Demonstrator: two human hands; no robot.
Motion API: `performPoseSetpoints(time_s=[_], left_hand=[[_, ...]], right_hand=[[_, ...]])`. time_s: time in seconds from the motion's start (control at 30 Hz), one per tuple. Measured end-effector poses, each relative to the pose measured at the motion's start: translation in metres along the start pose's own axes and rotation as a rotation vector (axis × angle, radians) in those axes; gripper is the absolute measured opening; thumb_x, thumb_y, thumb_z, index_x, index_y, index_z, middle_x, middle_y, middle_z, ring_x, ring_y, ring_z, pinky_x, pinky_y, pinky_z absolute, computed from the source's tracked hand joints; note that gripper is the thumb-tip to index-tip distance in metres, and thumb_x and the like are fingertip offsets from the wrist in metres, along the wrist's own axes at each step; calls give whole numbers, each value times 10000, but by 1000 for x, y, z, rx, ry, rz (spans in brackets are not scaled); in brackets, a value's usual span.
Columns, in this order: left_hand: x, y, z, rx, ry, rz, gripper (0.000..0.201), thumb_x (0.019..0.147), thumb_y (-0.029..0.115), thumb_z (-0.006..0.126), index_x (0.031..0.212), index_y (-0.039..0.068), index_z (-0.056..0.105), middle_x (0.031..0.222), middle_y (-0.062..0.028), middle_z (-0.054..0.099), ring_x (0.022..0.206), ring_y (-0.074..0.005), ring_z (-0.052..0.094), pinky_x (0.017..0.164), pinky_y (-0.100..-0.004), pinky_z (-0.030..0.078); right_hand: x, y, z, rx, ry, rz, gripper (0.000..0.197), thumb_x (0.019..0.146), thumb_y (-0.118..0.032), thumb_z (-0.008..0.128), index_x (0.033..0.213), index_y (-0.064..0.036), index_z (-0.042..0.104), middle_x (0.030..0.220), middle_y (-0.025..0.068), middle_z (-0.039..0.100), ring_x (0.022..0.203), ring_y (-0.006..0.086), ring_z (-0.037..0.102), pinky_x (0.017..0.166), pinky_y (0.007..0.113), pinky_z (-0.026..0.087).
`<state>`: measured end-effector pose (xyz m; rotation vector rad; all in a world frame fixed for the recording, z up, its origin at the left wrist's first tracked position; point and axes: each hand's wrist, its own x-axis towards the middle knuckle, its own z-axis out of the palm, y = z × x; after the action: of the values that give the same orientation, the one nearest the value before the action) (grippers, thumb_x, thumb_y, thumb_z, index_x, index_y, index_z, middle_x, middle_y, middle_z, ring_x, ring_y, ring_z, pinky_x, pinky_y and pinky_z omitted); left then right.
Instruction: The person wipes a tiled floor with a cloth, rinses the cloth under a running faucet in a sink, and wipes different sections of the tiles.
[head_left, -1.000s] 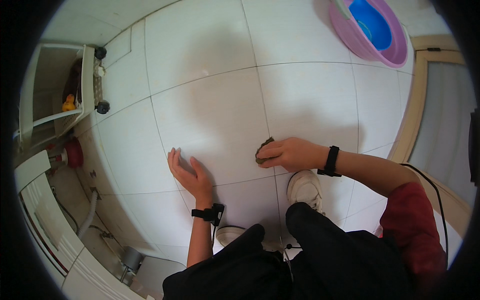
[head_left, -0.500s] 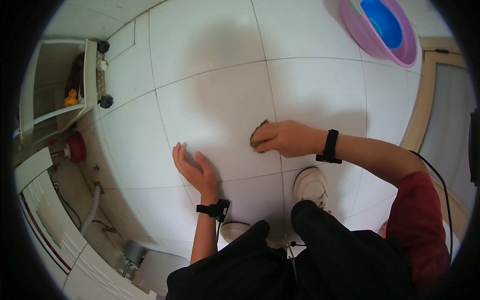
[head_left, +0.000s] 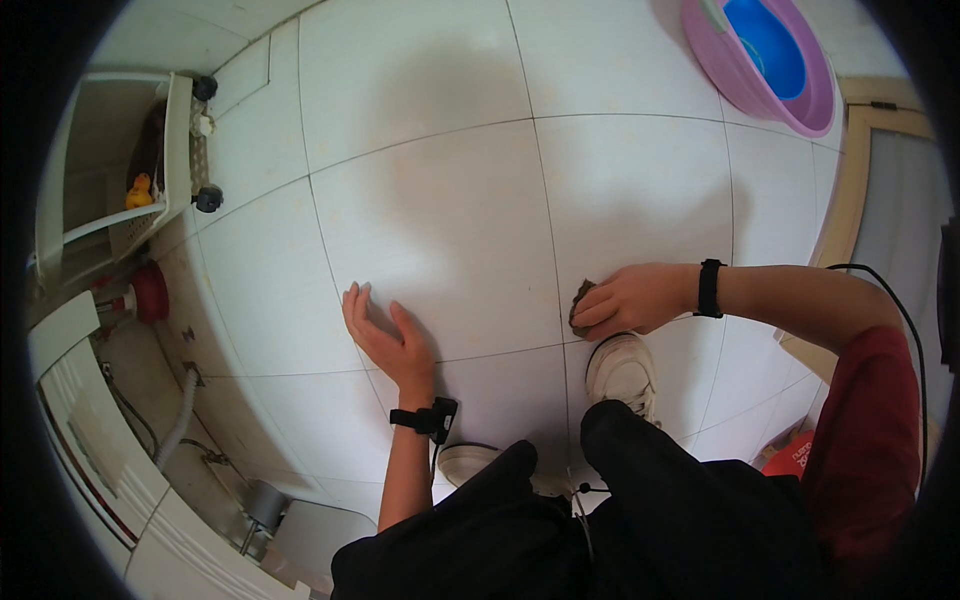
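Observation:
My right hand (head_left: 632, 300) presses a dark greenish scouring pad (head_left: 581, 309) against the white tiled floor (head_left: 450, 220), just ahead of my right shoe (head_left: 620, 372). The fingers lie over the pad and cover much of it. On the left, my left hand (head_left: 390, 338) is open and holds nothing; its fingers and thumb are spread, and whether it touches the floor I cannot tell. Each wrist wears a black strap.
A pink basin (head_left: 708, 60) with a blue basin (head_left: 768, 45) inside stands at the far right, near a door frame (head_left: 856, 190). At the left are a wheeled rack (head_left: 180, 140), a red plunger (head_left: 150, 292), a white cabinet (head_left: 110, 440) and a grey pipe (head_left: 180, 420).
My right hand has moved to the right and slightly nearer with the scouring pad, from mid-tile to beside my right shoe. My left hand stays about where it was.

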<state>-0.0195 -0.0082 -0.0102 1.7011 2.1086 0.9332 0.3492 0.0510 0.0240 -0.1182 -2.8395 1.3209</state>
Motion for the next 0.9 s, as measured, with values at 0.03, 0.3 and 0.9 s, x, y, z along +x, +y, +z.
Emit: performPoseSetpoints(time_s=[0.03,0.3,0.9], left_hand=[[1,0,0,10,14,7,411,1041,119,568,1424,-17,504,1529,-237,474,1450,-411,425,1213,-509,330],[2,3,2,54,19,19,409,1036,125,579,1417,-9,517,1526,-227,484,1437,-395,442,1211,-499,336],[0,-2,-1,-45,14,3,419,1033,140,584,1421,0,511,1533,-216,478,1457,-392,418,1221,-497,319]], right_hand=[[-2,-1,-1,-13,-4,12,266,950,-137,679,1211,-119,727,1369,18,615,1303,223,597,995,349,577],[17,-2,8,-18,125,5,276,983,-131,621,1243,-114,713,1407,21,594,1318,219,585,986,350,584],[68,8,4,66,-5,-167,273,931,-19,609,1186,-49,701,1293,37,626,1291,219,593,912,369,605]])
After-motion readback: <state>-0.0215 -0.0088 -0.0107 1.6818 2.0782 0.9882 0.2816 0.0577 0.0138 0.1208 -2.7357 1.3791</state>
